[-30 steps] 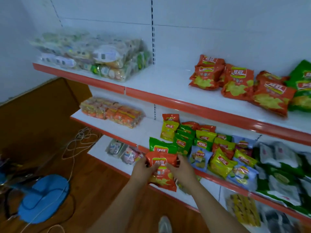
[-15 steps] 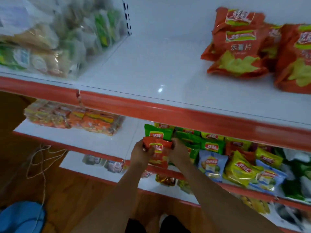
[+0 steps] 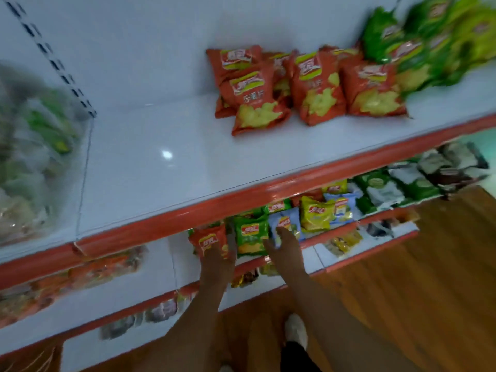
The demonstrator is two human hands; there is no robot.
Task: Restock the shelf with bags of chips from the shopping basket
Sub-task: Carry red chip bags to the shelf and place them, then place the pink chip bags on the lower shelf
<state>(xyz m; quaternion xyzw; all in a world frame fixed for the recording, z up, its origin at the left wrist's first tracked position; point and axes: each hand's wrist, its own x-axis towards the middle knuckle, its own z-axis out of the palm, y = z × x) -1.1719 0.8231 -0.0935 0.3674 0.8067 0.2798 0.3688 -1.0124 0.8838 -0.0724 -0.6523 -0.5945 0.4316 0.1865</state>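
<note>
We see our left hand reaching onto the middle shelf, its fingers lying against the small orange chip bag that stands at the shelf's front edge; whether they curl round the bag or only press it we cannot tell through the blur. Our right hand is spread loose, fingers fairly straight, fingertips touching the pale blue bag just beside a green bag. The packets are glossy, crinkled foil pillows, puffed with air. To the right sit a yellow bag and more green and white ones. On the top shelf, a smooth white board with an orange lip, larger orange chip bags lean together, green bags beside them. The floor is wood plank.
</note>
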